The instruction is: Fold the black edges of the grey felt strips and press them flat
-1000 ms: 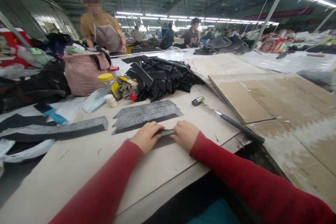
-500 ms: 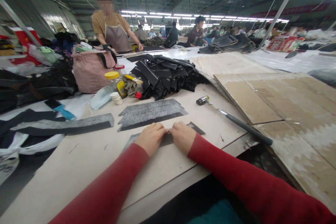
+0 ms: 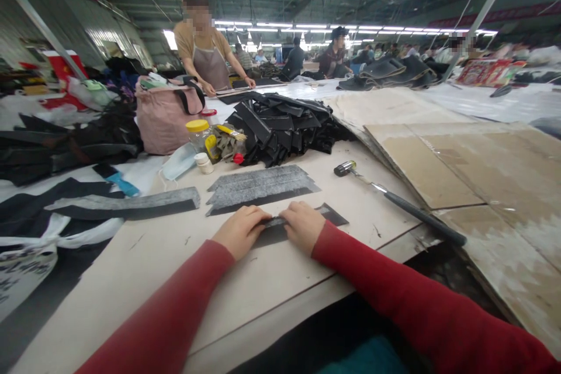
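On the pale work board lies a black strip [image 3: 272, 236] of leather-like material, its far edge turned over between my hands. My left hand [image 3: 242, 230] has its fingers closed on that edge and covers the strip's left part. Close by on the right, my right hand [image 3: 304, 225] pinches the same edge. The strip's right end sticks out past my right hand. Just beyond my hands are several black strips with fuzzy grey faces [image 3: 263, 184], laid side by side. A hammer [image 3: 398, 201] with a long dark handle rests to the right.
Behind the strips is a heap of black pieces [image 3: 284, 123]. A yellow-lidded jar [image 3: 199, 134], small white bottle [image 3: 204, 163], face mask [image 3: 179, 162] and pink bag [image 3: 160, 114] stand left of it. Cardboard [image 3: 438, 169] covers the right side. A co-worker [image 3: 210, 61] stands across the table.
My left hand has slid left, away from my right, so more of the strip shows between them. The view has shifted slightly. The co-worker's arms are now lower, over the table.
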The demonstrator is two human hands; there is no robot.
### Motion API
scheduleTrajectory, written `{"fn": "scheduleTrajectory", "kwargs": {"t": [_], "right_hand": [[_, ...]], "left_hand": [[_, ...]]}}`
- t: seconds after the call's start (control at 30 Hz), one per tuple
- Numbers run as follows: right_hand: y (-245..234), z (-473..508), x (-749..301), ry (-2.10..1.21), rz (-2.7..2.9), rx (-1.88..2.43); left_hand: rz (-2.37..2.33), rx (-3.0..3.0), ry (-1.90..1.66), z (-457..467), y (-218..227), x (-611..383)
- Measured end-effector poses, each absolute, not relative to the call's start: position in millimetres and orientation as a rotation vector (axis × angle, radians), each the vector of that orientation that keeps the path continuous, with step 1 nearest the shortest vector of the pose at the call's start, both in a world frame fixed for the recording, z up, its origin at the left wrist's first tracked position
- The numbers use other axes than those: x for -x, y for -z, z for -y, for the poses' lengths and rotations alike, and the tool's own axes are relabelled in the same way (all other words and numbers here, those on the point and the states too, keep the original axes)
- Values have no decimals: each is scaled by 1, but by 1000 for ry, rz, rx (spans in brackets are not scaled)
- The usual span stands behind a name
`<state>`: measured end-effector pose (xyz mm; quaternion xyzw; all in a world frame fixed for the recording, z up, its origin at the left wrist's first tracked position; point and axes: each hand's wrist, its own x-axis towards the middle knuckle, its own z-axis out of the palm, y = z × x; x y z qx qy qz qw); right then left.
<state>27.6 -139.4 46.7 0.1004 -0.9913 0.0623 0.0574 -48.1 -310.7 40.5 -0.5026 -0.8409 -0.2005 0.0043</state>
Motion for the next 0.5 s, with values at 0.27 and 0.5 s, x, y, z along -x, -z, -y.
{"fn": "scheduleTrajectory", "kwargs": {"t": [0.27,0.5], "right_hand": [[-37,158,-21,-49,2980,-471],[-42,159,-23,-73,3000,-420]], "left_hand": [[2602,1615,384,306,-44,39],[2730,1619,573,332,-51,54]]}}
